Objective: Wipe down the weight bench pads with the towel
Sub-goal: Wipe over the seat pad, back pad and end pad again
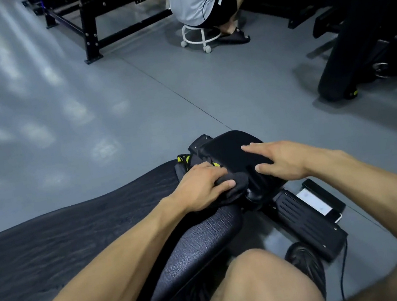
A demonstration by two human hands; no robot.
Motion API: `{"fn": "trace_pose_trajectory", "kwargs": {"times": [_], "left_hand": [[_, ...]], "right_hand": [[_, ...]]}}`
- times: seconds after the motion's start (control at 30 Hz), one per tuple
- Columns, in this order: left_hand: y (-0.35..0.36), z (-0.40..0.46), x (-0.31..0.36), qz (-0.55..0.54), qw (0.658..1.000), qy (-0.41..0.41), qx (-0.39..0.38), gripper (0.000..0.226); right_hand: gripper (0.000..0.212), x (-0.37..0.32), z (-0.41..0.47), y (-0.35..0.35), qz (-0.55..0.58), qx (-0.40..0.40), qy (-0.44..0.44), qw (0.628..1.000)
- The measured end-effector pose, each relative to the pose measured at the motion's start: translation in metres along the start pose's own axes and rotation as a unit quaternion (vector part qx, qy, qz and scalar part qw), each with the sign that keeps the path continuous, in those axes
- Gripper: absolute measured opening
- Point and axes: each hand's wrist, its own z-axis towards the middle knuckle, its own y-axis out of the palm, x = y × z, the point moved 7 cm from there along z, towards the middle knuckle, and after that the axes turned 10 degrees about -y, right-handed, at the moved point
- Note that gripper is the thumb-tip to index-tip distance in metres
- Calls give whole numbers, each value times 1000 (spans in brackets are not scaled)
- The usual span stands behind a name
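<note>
A long black textured bench pad (83,243) runs from the lower left toward the centre. Beyond it sits a smaller black seat pad (227,148). My left hand (197,188) grips a bunched dark towel (237,183) at the gap between the two pads, fingers curled over it. On the seat pad my right hand (278,162) rests flat with straight fingers. Yellow and black fittings (183,158) show at the joint behind my left hand.
My bare knee (256,282) is at the bottom centre. A black bench base (307,224) and a phone (320,204) lie on the grey floor to the right. A person sits on a white wheeled stool (198,36) ahead, by a black rack (88,25). Another machine (347,58) stands at the right.
</note>
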Motion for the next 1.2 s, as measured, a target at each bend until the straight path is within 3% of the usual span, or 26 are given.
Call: {"fn": "trace_pose_trajectory", "kwargs": {"times": [0.07, 0.13, 0.2, 0.27, 0.37, 0.47, 0.6, 0.77, 0.93, 1.2], "left_hand": [[-21, -3, -18, -109, 991, -70, 43, 42], [-59, 2, -44, -208, 957, -145, 142, 39], [-101, 5, -76, -236, 911, -232, 246, 34], [-129, 11, -104, -231, 875, -307, 295, 40], [-102, 39, -114, -274, 874, -335, 221, 41], [-35, 71, -103, -224, 913, -325, 105, 42], [-9, 98, -98, -179, 919, -335, 103, 45], [21, 124, -111, -108, 931, -348, 21, 63], [29, 161, -122, -102, 932, -349, -12, 57], [23, 178, -111, 78, 948, -307, 28, 51]], "right_hand": [[65, 3, 4, 2, 8, -3, 3, 1000], [65, 8, 5, 2, 18, -2, 7, 1000], [65, 13, 5, 3, 24, -1, 7, 1000], [67, 18, 5, 4, 32, -3, 9, 999], [71, 31, 5, 7, 30, -7, 20, 999], [74, 39, 8, 8, 29, -8, 25, 999], [75, 46, 15, 14, 41, -13, 19, 999], [75, 59, 22, 20, 40, -20, 10, 999], [76, 74, 25, 25, 41, -33, 20, 998], [74, 97, 23, 21, 50, -35, 33, 998]]}}
